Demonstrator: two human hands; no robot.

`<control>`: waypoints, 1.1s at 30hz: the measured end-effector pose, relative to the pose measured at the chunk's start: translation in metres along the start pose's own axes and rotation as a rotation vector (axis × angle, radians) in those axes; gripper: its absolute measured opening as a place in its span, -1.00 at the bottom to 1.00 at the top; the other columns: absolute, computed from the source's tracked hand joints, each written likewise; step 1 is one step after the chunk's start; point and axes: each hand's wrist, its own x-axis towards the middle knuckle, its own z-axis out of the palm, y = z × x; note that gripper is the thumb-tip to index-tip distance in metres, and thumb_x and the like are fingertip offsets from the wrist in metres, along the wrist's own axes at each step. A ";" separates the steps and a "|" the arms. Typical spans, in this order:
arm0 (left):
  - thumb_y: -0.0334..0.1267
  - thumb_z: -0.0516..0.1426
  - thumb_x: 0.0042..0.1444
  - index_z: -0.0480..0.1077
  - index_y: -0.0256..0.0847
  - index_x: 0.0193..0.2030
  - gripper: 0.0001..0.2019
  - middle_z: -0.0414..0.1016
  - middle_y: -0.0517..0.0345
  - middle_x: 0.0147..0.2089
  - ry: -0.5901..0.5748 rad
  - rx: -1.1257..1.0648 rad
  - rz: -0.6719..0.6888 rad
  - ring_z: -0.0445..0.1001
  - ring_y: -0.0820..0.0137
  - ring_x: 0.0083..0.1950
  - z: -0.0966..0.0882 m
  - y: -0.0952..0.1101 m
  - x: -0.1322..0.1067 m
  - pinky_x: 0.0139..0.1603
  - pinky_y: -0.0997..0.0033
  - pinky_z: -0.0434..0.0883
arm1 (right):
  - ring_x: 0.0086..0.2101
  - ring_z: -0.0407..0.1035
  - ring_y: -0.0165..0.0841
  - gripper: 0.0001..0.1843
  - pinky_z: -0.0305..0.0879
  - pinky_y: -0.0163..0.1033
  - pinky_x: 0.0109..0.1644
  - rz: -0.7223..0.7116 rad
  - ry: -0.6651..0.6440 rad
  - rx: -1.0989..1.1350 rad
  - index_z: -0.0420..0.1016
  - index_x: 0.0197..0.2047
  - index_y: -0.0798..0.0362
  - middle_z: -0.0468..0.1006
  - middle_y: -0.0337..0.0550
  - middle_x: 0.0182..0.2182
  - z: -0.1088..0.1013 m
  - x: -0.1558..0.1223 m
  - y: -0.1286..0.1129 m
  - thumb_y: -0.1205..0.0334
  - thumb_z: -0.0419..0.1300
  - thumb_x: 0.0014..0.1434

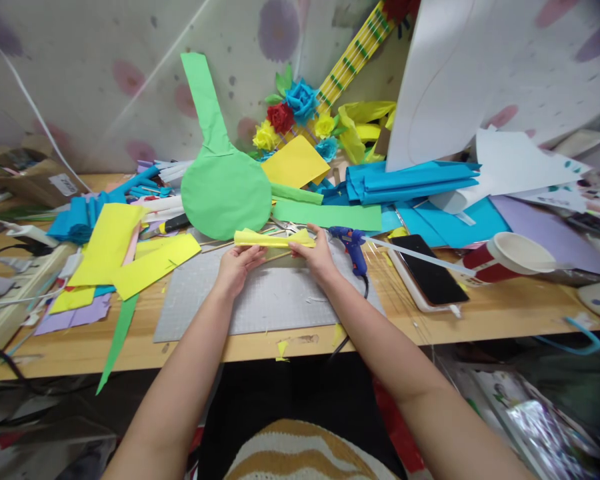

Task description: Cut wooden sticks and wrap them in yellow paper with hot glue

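A folded strip of yellow crepe paper [273, 238] is held level above a grey cutting mat [260, 303]. My left hand [237, 265] pinches its left end with closed fingers. My right hand [314, 255] grips its right end, thumb on top. A thin wooden stick [276, 255] lies just under the strip between my hands. Behind the strip stands a large green paper shape [225, 190] with a round body and long neck.
A blue glue gun [351, 247] lies right of my right hand, then a phone [429, 273] and a tipped red paper cup [510, 257]. Yellow paper sheets [130, 257] lie left. Blue paper [410, 181], paper flowers [293, 117] and white card [460, 73] fill the back.
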 end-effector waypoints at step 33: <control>-0.38 0.05 0.07 0.40 -0.40 -0.32 -0.86 0.54 -0.03 -0.39 0.144 -0.016 -0.036 0.54 0.38 -0.36 -0.001 0.008 0.002 -0.33 0.45 0.48 | -0.51 0.40 -0.33 -0.07 0.40 -0.16 -0.31 0.005 -0.096 -0.050 -0.02 0.13 0.08 0.44 -0.26 -0.50 0.001 0.001 0.006 0.17 0.33 -0.29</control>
